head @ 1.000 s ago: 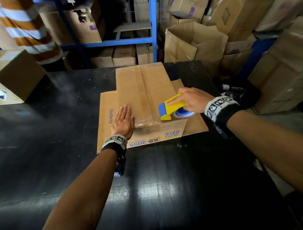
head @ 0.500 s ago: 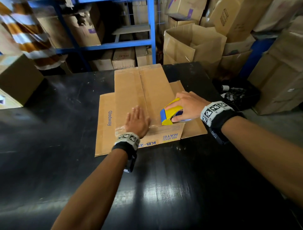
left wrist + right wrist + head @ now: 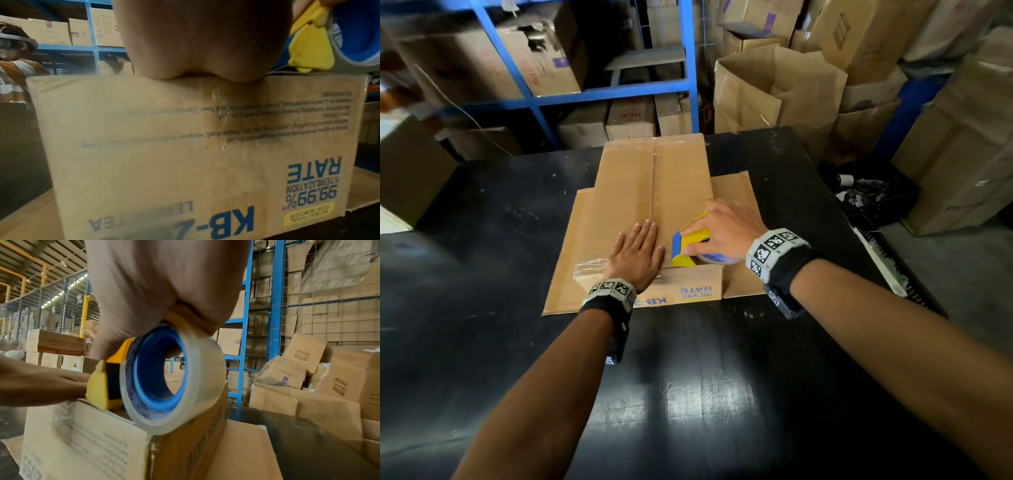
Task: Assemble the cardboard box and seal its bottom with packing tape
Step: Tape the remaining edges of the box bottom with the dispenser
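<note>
The brown cardboard box (image 3: 654, 178) stands upside down on the black table (image 3: 688, 394), its lower flaps splayed flat around it. My left hand (image 3: 637, 253) presses flat on the box's top face at the near edge, over clear tape (image 3: 589, 270) that runs down the side (image 3: 213, 113). My right hand (image 3: 726, 229) grips the yellow and blue tape dispenser (image 3: 688, 248), which sits on the near right of the same face, almost touching the left hand. In the right wrist view the clear tape roll (image 3: 201, 386) rests on the box's corner edge, below the right hand (image 3: 164, 288).
Blue shelving (image 3: 688, 68) and stacked cartons (image 3: 774, 92) stand behind the table. A black crate (image 3: 873, 195) sits low at the right. Another carton (image 3: 410, 171) rests on the table's far left. A person in an orange striped shirt (image 3: 14, 73) is at the left.
My left hand slid right along the box's near edge, toward the dispenser. My right hand brought the dispenser closer to the near edge, so both hands now nearly meet.
</note>
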